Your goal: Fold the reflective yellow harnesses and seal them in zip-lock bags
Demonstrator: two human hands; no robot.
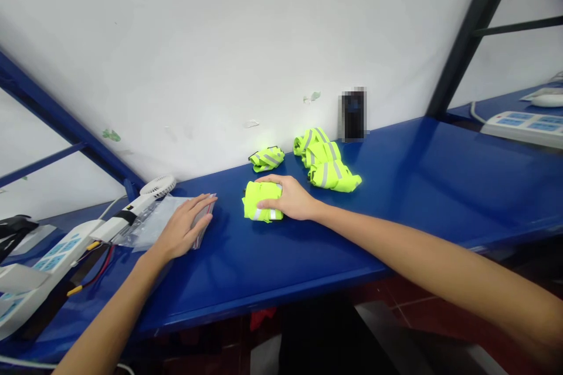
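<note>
Right hand (pixel 289 196) pinches a folded neon-yellow fabric bundle (pixel 254 198); left hand (pixel 181 227) lies left of it, thumb and fingers apart. Shiny blue table (pixel 264 261), white wall (pixel 197 58) behind.

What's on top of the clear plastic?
Your left hand rests on the right end of the clear plastic. The palm and fingers hide what is directly beneath them. Whether plastic runs under the white fan can't be told.

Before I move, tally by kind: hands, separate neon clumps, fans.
Hands: 2 (left hand, right hand)
Neon clumps: 3 (held clump, back clump, right heap counted as one)
Fans: 1 (white fan)
Total: 6
</note>
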